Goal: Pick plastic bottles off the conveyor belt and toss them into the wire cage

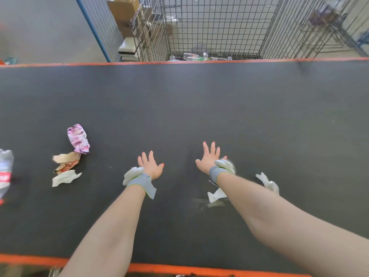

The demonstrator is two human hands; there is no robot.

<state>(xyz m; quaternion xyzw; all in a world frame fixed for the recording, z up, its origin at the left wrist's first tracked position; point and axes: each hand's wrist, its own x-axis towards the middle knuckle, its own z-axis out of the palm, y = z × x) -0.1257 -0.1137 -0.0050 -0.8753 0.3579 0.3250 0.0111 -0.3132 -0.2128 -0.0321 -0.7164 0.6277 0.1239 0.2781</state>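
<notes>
While both hands hover empty over the belt [199, 106], fingers spread and straight, the left hand [150, 167] and right hand [208, 160] grip nothing. The one plain bottle [5, 172] on the belt lies far out to the left of the left hand, crushed, red-labelled and half cut off at the edge of view.

The likeliest miss is that bottle. It sits well beyond the left hand's reach, and a late or stretched grab could let it pass or only knock it away. A hasty sweep could also gather litter, because a pink wrapper [78, 138], brown paper [65, 160] and a white scrap [64, 177] lie between the left hand and the bottle.

Any throw must cross the full width of belt ahead of the hands. A weak toss would probably drop short on the belt, or strike the wire of the cage [219, 27] straight ahead of the right hand, where a few clear bottles [191, 56] already lie on the floor.

Something clear shows just beside the right wrist, and whether it is a bottle cannot be told. White tissue [216, 194] lies under the right forearm. Cardboard boxes [123, 9] stand beyond the cage's left wall.
</notes>
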